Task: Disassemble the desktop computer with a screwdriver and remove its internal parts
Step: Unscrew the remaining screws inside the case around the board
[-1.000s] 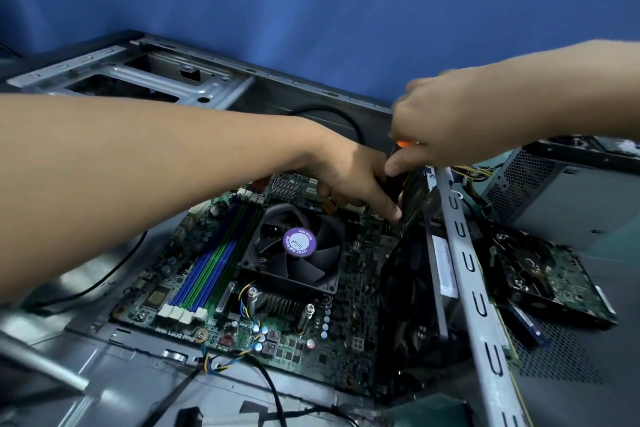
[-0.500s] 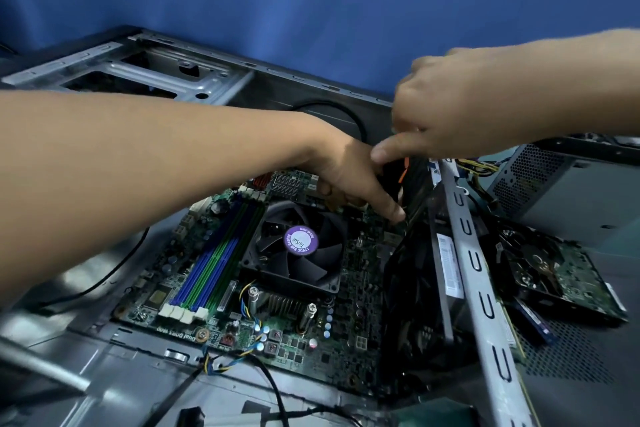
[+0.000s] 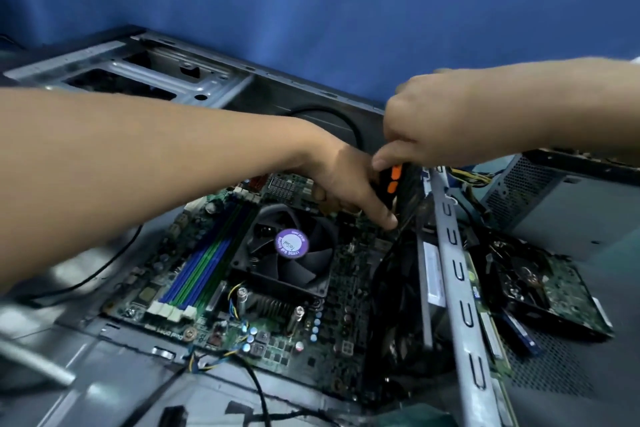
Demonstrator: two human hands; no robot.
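Observation:
The open computer case (image 3: 194, 87) lies on its side, its green motherboard (image 3: 346, 319) facing up. A black CPU fan (image 3: 291, 250) with a purple label sits mid-board. My right hand (image 3: 436, 128) grips the top of a black and orange screwdriver (image 3: 393, 182) that stands upright at the board's far right corner. My left hand (image 3: 349, 184) reaches in beside the screwdriver's shaft, its fingers curled close to it and one fingertip pointing down at the board. The screwdriver's tip is hidden. A black graphics card (image 3: 394, 305) stands on edge right of the fan.
A grey slotted metal rail (image 3: 460, 281) of the case runs along the right. A hard drive (image 3: 540, 284) lies circuit side up outside it, next to a grey power supply (image 3: 540, 198). Blue and green RAM slots (image 3: 204, 274) and loose black cables (image 3: 256, 388) are near the front.
My right hand has dropped slightly onto the screwdriver, and more of its orange handle shows now. My left hand stays by the shaft. The view has shifted a little.

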